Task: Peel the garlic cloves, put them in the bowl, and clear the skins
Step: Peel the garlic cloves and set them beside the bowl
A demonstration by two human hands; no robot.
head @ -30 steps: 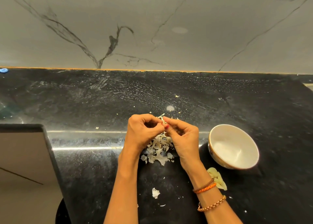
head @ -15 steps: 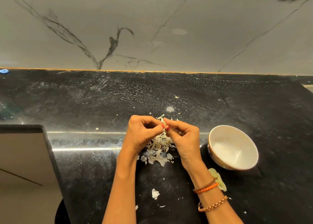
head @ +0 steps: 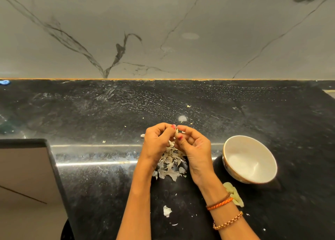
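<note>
My left hand (head: 157, 144) and my right hand (head: 194, 147) meet above the black counter, and both pinch one small pale garlic clove (head: 176, 132) between their fingertips. Most of the clove is hidden by the fingers. A heap of white garlic skins (head: 170, 166) lies on the counter right under the hands. The white bowl (head: 250, 159) stands to the right of my right hand and looks empty. Peeled yellowish cloves (head: 233, 194) lie on the counter below the bowl, partly behind my right wrist.
A loose skin piece (head: 167, 211) and small flakes lie between my forearms. The black counter (head: 90, 112) runs back to a marble wall. A dark-edged cut-out (head: 27, 167) opens at the left front. A small blue object (head: 4, 82) sits far left.
Both hands stayed above the skin heap, working the clove. The fingertips shifted slightly and the clove now shows between them.
</note>
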